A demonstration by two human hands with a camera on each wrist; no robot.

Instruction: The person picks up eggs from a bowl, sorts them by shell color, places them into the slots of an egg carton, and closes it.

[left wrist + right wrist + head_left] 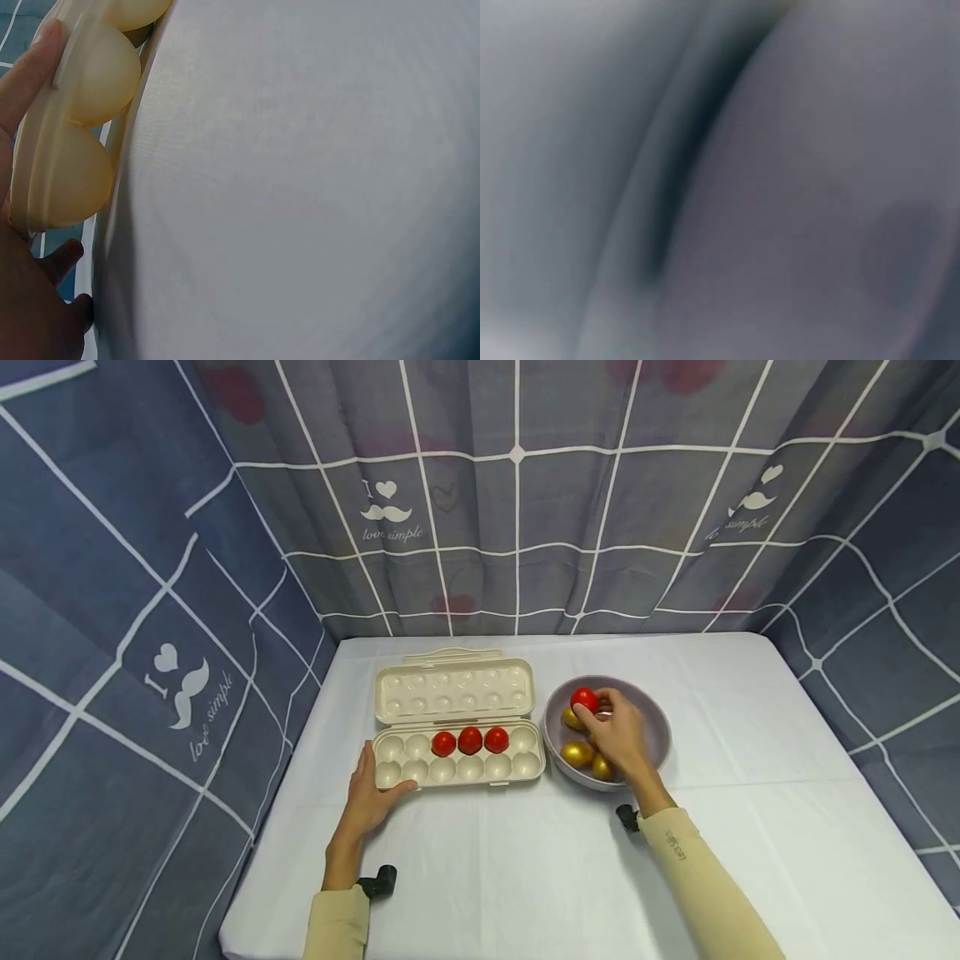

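A beige egg carton (457, 770) lies with its lid folded back. Three shiny red eggs (470, 741) sit side by side in its back row. My left hand (367, 797) rests against the carton's left end, fingers along the side and thumb along the front edge. The left wrist view shows a finger (34, 71) on the carton's rim. Over the grey-purple bowl (660, 735), my right hand (618, 731) pinches another red egg (584, 699) between thumb and fingers. Several golden eggs (577, 754) lie in the bowl, partly hidden by that hand.
A white cloth covers the table (517, 868). The carton's lid (454, 688) lies behind its cups, close to the bowl's left side. A grey checked curtain (480, 552) encloses the back and both sides. The right wrist view is blurred, filled mostly by the bowl's wall (795, 195).
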